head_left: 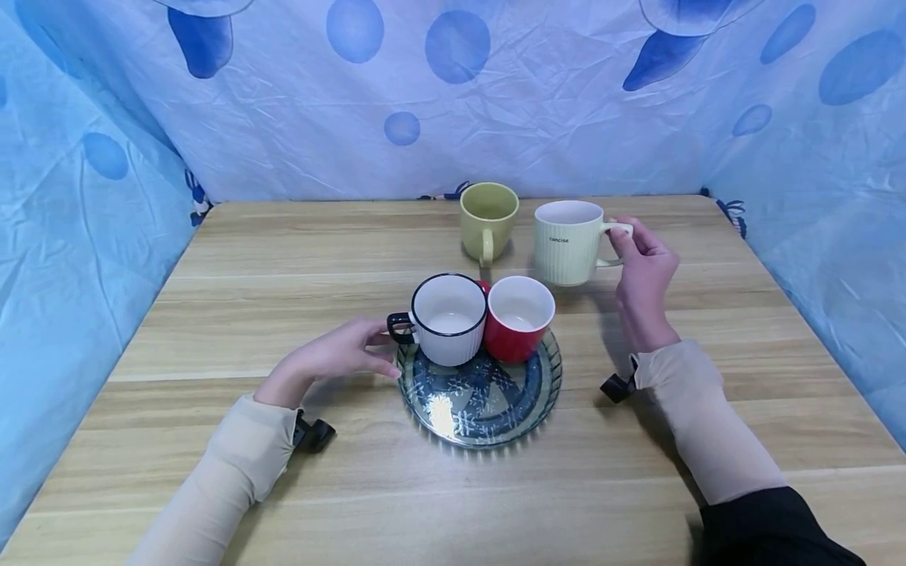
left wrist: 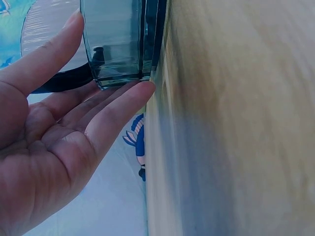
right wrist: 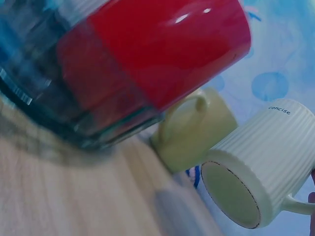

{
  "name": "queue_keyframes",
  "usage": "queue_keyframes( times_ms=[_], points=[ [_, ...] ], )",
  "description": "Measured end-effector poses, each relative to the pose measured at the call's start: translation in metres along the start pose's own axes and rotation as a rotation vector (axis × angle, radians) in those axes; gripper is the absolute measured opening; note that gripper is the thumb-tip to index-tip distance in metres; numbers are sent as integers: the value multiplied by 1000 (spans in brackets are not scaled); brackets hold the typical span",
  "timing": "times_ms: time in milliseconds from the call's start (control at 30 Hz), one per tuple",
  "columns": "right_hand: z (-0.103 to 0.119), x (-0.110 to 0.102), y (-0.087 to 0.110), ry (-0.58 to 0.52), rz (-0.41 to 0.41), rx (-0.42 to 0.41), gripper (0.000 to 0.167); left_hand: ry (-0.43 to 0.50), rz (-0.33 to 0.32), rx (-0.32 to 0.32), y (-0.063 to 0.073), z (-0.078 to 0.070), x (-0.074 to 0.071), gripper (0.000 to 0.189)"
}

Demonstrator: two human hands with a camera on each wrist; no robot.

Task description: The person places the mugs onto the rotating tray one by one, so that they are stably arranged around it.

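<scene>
While both sleeved arms are stretched over the wooden table [head_left: 248, 259], the scene is laid out as follows.
Right hand [head_left: 642, 277]: the handle of the pale ribbed mug [head_left: 569, 241] is pinched between thumb and fingers; in the right wrist view the mug is seen lifted and tilted, its base clear of the table.
Writing: "concise" is printed in small dark letters near the ribbed mug's rim.
Left hand [head_left: 340, 355]: fingers are held straight and relaxed, their tips laid against the rim of the glass plate [head_left: 481, 424]; nothing is gripped.
Plate: a white mug with a black rim [head_left: 448, 318] and a red mug [head_left: 518, 318] are stood on it, touching.
Behind: a yellow-green mug [head_left: 488, 218] is set just beside the ribbed mug.
</scene>
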State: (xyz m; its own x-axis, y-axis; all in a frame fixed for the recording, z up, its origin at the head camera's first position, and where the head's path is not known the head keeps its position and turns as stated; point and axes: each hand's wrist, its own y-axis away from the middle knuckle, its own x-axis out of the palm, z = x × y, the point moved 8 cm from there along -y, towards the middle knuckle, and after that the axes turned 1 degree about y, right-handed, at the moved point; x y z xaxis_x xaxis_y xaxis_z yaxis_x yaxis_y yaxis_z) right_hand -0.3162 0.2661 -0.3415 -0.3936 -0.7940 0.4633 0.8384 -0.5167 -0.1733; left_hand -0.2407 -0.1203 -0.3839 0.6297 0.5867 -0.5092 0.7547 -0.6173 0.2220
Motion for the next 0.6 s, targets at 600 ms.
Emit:
queue_keyframes(
  times_ms=[600],
  points=[
    [35,10,16,-209,10,11,16,2,-3,-17,0,0,0,67]
  ],
)
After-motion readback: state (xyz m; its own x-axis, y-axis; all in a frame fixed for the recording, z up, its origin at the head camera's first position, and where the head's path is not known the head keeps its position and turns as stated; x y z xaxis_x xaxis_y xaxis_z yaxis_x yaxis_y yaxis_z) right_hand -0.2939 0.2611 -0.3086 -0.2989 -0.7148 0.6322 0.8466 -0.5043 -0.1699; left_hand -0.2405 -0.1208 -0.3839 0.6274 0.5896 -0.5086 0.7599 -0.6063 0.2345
